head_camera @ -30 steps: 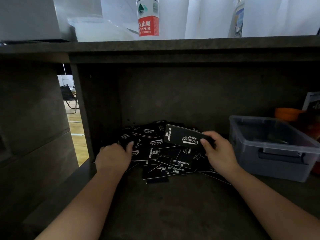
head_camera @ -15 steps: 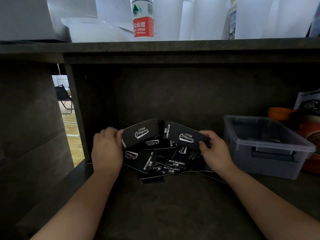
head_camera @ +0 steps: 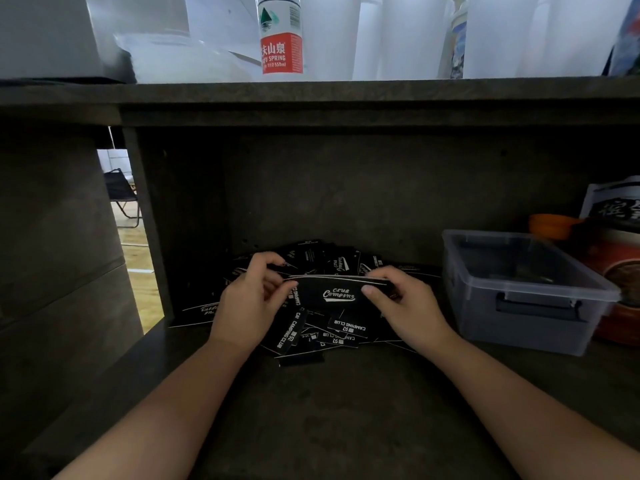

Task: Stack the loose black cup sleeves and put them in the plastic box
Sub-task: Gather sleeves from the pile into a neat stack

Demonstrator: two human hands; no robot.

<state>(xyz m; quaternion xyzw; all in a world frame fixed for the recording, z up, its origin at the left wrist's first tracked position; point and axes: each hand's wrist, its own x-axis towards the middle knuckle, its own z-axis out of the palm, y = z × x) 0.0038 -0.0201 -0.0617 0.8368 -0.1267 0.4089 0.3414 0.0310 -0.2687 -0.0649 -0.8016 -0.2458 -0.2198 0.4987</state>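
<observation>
A heap of loose black cup sleeves (head_camera: 322, 332) with white lettering lies on the dark shelf, against the back wall. Above the heap both hands hold a small stack of black sleeves (head_camera: 337, 291) flat and level. My left hand (head_camera: 251, 301) pinches its left end and my right hand (head_camera: 403, 304) pinches its right end. The clear plastic box (head_camera: 519, 289) with a dark handle stands open to the right of the heap, a short way from my right hand.
A shelf board runs overhead with a water bottle (head_camera: 280, 39) on it. An upright panel (head_camera: 145, 223) closes the compartment on the left. An orange bowl (head_camera: 554, 225) and printed packets (head_camera: 616, 237) stand behind and right of the box.
My left hand lifted a sleeve from the heap and brought it to the one in my right hand. The two sleeves now lie together as one stack held by both hands.
</observation>
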